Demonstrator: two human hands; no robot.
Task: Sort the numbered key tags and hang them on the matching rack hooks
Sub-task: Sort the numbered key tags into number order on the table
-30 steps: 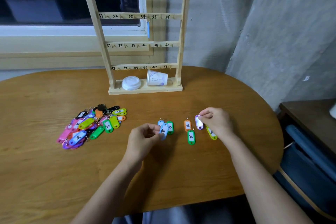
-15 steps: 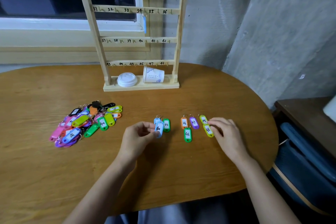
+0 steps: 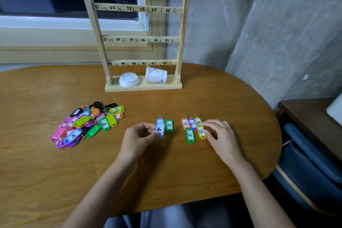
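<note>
One blue tag (image 3: 147, 22) hangs on rack (image 3: 183, 24); few sorted, big pile (image 3: 87, 124) unsorted on worktop (image 3: 185, 172). Left grip (image 3: 137, 139) pinches pale-blue tag (image 3: 160, 129); right grip (image 3: 222, 137), fingers loose, touches yellow tag (image 3: 201, 132)

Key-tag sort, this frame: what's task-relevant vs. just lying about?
Job:
wooden rack
blue tag hung by hook 34
tag pile
light blue tag, pinched by left hand
green tag 43
sorted tags (46, 47, 48) at right hand

Lying about:
paper cup on its side, on the rack base
white cup lids, same base
side table
</note>
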